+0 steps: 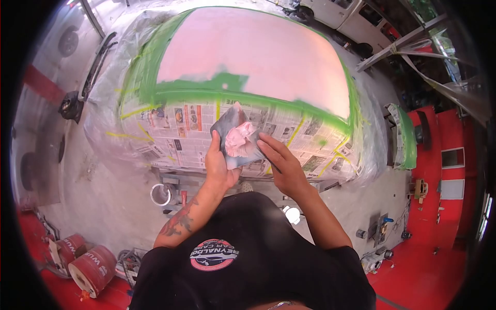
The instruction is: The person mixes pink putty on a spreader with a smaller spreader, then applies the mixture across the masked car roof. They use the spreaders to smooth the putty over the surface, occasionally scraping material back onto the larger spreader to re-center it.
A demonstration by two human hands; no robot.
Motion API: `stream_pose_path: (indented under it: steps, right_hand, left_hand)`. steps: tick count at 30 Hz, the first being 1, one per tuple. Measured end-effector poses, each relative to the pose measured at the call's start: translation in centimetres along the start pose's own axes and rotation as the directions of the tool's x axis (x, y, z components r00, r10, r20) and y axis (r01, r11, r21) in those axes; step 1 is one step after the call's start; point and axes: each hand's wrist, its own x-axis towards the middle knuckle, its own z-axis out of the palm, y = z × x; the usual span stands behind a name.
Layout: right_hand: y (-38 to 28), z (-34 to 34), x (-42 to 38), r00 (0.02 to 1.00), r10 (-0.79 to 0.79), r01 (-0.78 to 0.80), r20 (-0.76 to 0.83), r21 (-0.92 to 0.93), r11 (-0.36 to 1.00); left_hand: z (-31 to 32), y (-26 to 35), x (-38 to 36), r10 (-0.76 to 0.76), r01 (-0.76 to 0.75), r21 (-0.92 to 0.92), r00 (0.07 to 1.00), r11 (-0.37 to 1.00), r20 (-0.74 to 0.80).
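Note:
My left hand (219, 164) grips a dark grey sheet (221, 125), like sandpaper, by its left edge, thumb on top and fingers beneath. On the sheet lies a crumpled pale pink piece (240, 138), soft-looking like a cloth or paper. My right hand (284, 165) is closed at the sheet's right edge, its fingertips beside the pink piece. Beyond both hands stands a vehicle panel (248, 51), pale pinkish-white with a green border. Newspaper (178, 124) held with yellow tape covers the side nearest me, below the sheet.
Clear plastic film (106, 119) drapes both sides of the vehicle. A metal can (161, 195) stands on the floor near my left forearm. Red drums (93, 269) sit lower left. Tools (381, 232) lie on the right floor, near a green-edged masked part (405, 137).

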Motion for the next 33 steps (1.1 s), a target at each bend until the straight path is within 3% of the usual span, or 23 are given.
stream_pose_path:
  steps: [2,4,5,6,7,8,10,11,12,14,15,17,18,19,20,21,23,26,28,29,30,31,33]
  right_hand:
    - [3.4,-0.3,-1.4,1.000,-0.017,0.019,0.025,-0.051,0.999]
    - [4.5,-1.1,-1.8,0.960,0.080,0.014,0.267,-0.331,0.943]
    - [4.6,-1.1,-2.0,0.960,0.077,0.018,0.270,-0.333,0.943]
    - [3.4,-1.4,-1.3,0.973,0.231,-0.231,0.023,0.001,0.973]
    - [2.2,-1.5,-1.1,0.878,0.454,-0.371,-0.153,0.382,0.846]
    - [1.7,-1.4,-0.9,0.878,0.454,-0.371,-0.151,0.384,0.846]
    - [0.9,-1.2,-0.8,0.841,0.540,-0.338,0.031,0.810,0.480]
    - [0.7,-1.4,-0.8,0.844,0.516,-0.510,0.148,0.522,0.684]
    - [1.0,-1.3,-0.9,0.880,0.422,-0.459,0.220,0.158,0.874]
    - [2.1,-1.1,-0.8,0.966,0.152,-0.151,0.208,-0.021,0.988]
    - [2.0,-1.7,-0.1,0.966,0.150,-0.149,0.211,-0.020,0.989]
    - [0.9,-3.9,2.2,0.983,0.174,-0.185,-0.063,-0.342,0.921]
    - [0.5,-4.6,3.0,0.983,0.161,-0.184,-0.089,-0.428,0.885]
    - [0.3,-4.6,3.6,0.998,0.059,-0.064,-0.025,-0.503,0.862]
    - [0.1,-4.3,3.7,0.998,-0.035,0.055,0.045,-0.569,0.820]
    - [-0.4,-3.5,3.5,0.999,-0.026,0.043,0.038,-0.570,0.820]
    - [-1.5,-1.7,2.6,0.948,-0.130,0.242,0.292,-0.390,0.888]
    - [-2.0,-0.9,0.5,0.927,-0.120,0.232,0.357,-0.290,0.929]
    - [-2.1,-1.6,-0.6,0.921,-0.109,0.228,0.375,-0.289,0.930]
    - [-2.1,-2.1,-1.0,0.945,-0.124,0.216,0.304,-0.291,0.932]
    - [-2.2,-2.4,-1.3,0.962,-0.140,0.207,0.234,-0.290,0.935]
    - [-3.1,-2.9,-0.9,0.958,-0.147,0.216,0.246,-0.282,0.935]
    - [-5.3,-4.3,0.1,0.973,-0.229,0.230,0.019,-0.074,0.970]
  left_hand:
    - [-0.1,0.1,0.0,0.027,-0.026,-0.021,0.999,0.999,0.040]
    - [-0.3,0.5,-0.2,0.099,-0.106,0.079,0.991,0.991,0.086]
    - [-0.4,0.8,0.0,0.102,-0.109,0.075,0.991,0.991,0.087]
    - [-0.7,1.0,0.2,0.193,-0.225,0.219,0.968,0.949,0.159]
    - [-1.0,1.1,0.1,0.263,-0.335,0.356,0.936,0.872,0.236]
    - [-0.8,1.0,0.1,0.265,-0.337,0.357,0.935,0.871,0.234]
    - [-0.2,0.8,0.3,0.425,-0.462,0.414,0.886,0.784,0.185]
    - [0.0,1.0,0.2,0.420,-0.460,0.419,0.887,0.783,0.191]
    - [0.1,1.2,0.0,0.460,-0.494,0.510,0.865,0.705,0.202]
    - [0.2,1.5,0.2,0.500,-0.521,0.591,0.838,0.616,0.217]
    - [0.1,1.6,0.4,0.461,-0.495,0.625,0.856,0.604,0.232]
    - [0.0,1.9,0.3,0.421,-0.464,0.662,0.875,0.588,0.239]
    - [0.1,2.2,0.2,0.340,-0.411,0.777,0.901,0.477,0.268]
    - [0.3,2.4,0.0,0.249,-0.358,0.868,0.926,0.343,0.284]
    - [0.7,2.5,-0.3,0.238,-0.354,0.871,0.929,0.341,0.284]
    - [1.4,2.7,-0.6,0.217,-0.273,0.911,0.953,0.310,0.212]
    - [1.1,2.9,-0.2,0.198,-0.188,0.944,0.971,0.272,0.136]
    - [-0.7,3.3,1.0,0.275,-0.203,0.937,0.954,0.286,0.122]
    - [0.3,3.4,1.0,0.349,-0.319,0.543,0.936,0.777,0.050]
    - [0.9,4.2,1.1,0.300,-0.283,0.365,0.954,0.887,0.010]
    - [1.1,4.5,1.1,0.307,-0.287,0.360,0.952,0.888,0.002]
    - [1.2,4.7,1.1,0.213,-0.199,0.262,0.977,0.944,-0.027]
    - [2.2,4.4,0.1,0.015,-0.009,0.103,0.998,0.995,-0.060]
